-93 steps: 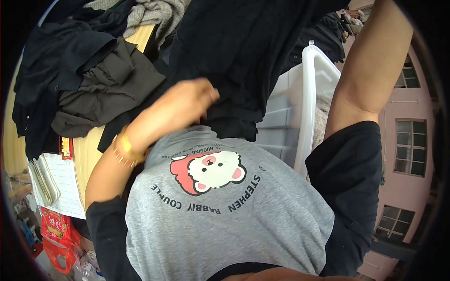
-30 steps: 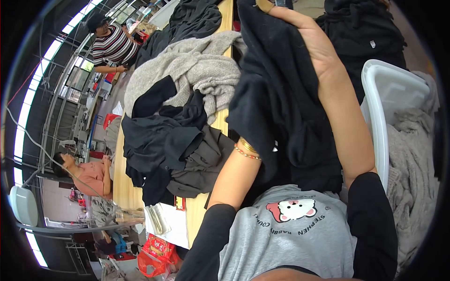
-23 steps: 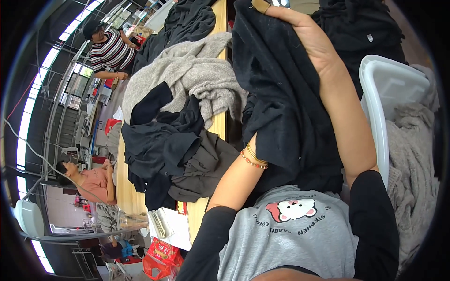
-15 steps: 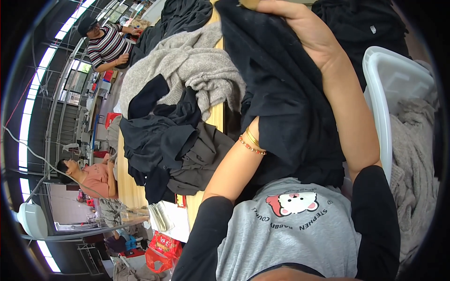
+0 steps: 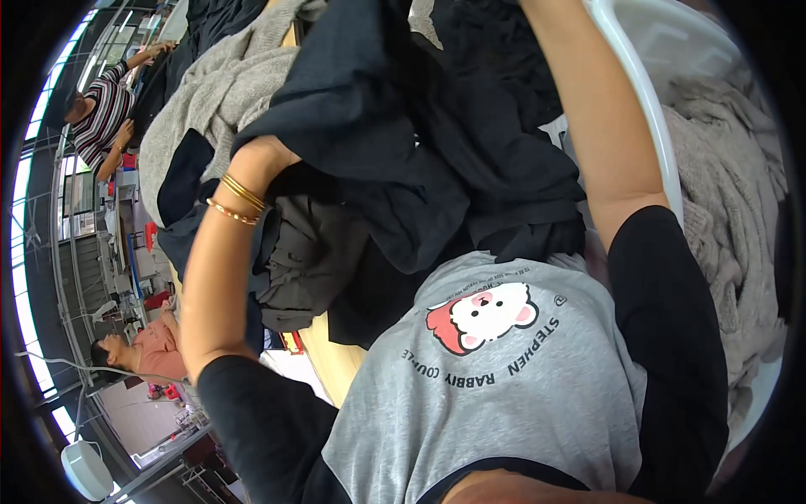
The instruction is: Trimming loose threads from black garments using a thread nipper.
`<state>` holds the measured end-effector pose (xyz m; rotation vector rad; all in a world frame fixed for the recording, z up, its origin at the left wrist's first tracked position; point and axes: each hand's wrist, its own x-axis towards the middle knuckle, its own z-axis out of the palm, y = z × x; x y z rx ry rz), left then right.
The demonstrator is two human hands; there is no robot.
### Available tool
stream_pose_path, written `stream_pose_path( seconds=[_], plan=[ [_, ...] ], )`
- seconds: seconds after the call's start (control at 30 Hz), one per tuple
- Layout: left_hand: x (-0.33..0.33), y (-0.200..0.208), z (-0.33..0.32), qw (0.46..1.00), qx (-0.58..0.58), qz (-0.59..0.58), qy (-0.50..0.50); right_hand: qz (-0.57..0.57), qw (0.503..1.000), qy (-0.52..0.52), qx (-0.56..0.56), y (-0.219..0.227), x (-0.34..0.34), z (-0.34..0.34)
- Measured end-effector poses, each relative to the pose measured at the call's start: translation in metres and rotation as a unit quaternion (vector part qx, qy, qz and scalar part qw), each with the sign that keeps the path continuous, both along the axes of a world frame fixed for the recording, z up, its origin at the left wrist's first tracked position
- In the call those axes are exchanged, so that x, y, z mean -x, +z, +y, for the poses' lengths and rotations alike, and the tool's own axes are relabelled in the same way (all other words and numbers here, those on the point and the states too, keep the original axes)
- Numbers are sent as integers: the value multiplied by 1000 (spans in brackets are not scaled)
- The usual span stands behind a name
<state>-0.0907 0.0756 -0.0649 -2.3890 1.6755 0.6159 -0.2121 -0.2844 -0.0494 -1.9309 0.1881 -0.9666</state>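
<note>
A black garment (image 5: 361,109) is spread in front of me, its cloth bunched and draped across the near side of the table. My left hand (image 5: 269,153), with gold bangles at the wrist, reaches under one edge of it. The cloth covers its fingers, so their grip is hidden. My right forearm stretches up past the top edge, and the right hand is out of the picture. Beneath and beside the black cloth lies a dark grey-brown garment (image 5: 306,252) with folds. A light grey knit garment (image 5: 222,92) is heaped farther left.
At right stands a white plastic bin (image 5: 642,84) holding grey knitwear (image 5: 726,210). The wooden table edge (image 5: 340,357) shows near my body. Two people work at left, one in a striped shirt (image 5: 109,105), another in a pink top (image 5: 159,349).
My left hand has moved left and up, spreading the black garment leftward. The right hand has gone out beyond the top edge. The whole view has shifted.
</note>
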Motion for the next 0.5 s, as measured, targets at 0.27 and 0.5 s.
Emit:
stream_pose_path(
  seconds=[0.27, 0.5],
  plan=[
    [19, 127, 12, 971, -27, 220, -93, 133, 911, 262, -289, 8, 53, 109],
    [-52, 251, 84, 700, 330, 611, 165, 16, 882, 333, -335, 21, 66, 130]
  ],
)
